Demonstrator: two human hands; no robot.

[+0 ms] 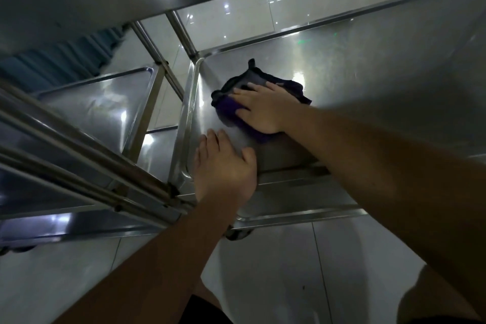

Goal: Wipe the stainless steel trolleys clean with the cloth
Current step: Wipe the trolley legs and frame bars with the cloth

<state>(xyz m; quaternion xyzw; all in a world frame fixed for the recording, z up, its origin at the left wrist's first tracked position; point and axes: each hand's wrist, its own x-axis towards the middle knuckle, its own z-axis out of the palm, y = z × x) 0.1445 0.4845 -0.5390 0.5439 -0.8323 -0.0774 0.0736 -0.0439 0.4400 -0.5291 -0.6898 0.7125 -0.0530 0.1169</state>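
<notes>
A crumpled dark purple cloth lies on the lower shelf of a stainless steel trolley, near its left rim. The right hand presses flat on it, fingers straight and spread, arm reaching forward. The left hand rests open, palm down, on the shelf's near corner.

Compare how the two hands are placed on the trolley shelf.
The right hand presses flat on the dark cloth; the left hand rests on bare steel, touching no cloth. The right reaches farther in; the left stays by the shelf's near rim. Both have straight fingers.
</notes>
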